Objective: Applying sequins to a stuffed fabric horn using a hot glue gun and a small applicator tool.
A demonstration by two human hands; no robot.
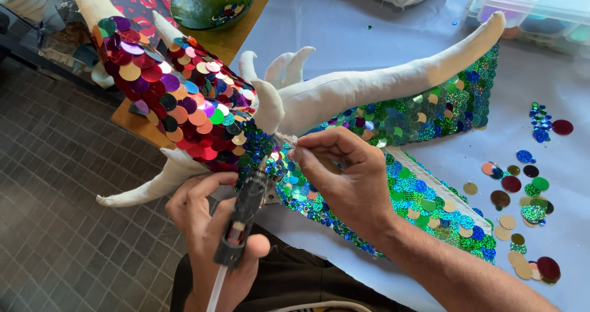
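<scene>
Gluing sequins onto a stuffed fabric creature, seen from the head view.

Left hand (212, 241) wrapped tight round a black glue gun (244, 217), nozzle up against the green sequin patch (295, 186) at scene centre. Right hand (344, 177) pinching fingertips (301, 153) together just right of the nozzle. Best kept: small dabs, firm press, overlap like the big multicoloured scales (172, 97). Loose sequins (519, 195) waiting far right.

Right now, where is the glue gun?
In the head view the glue gun sits low and left of centre, in the left hand, its tip against the sequin-covered stuffed figure, beside the right hand.
</scene>
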